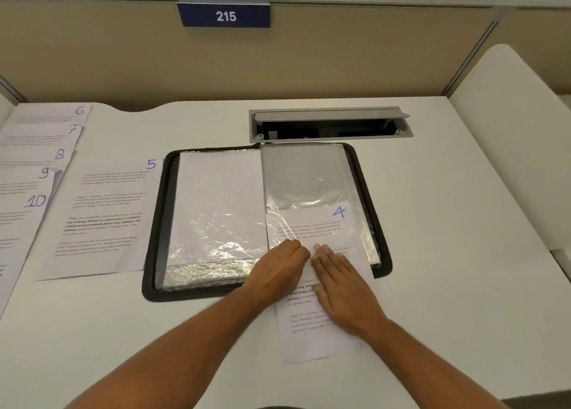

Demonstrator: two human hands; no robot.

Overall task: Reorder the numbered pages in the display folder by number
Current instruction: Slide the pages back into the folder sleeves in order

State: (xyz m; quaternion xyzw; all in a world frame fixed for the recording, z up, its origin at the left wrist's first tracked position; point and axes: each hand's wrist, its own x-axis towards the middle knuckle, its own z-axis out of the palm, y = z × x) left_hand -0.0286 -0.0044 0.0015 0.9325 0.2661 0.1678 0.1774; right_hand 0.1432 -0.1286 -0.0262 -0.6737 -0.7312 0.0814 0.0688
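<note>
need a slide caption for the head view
Both hands feed page 4 into the open display folder's right sleeve; pages 5–10 wait left.

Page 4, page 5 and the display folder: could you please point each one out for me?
page 4 (pixel 321 223), head view, upper part inside the sleeve
page 5 (pixel 102 217), head view, middle of the sheet
display folder (pixel 364 173), head view, dark right border

Bare desk (pixel 448 223) rt of folder (pixel 367 173)
</note>
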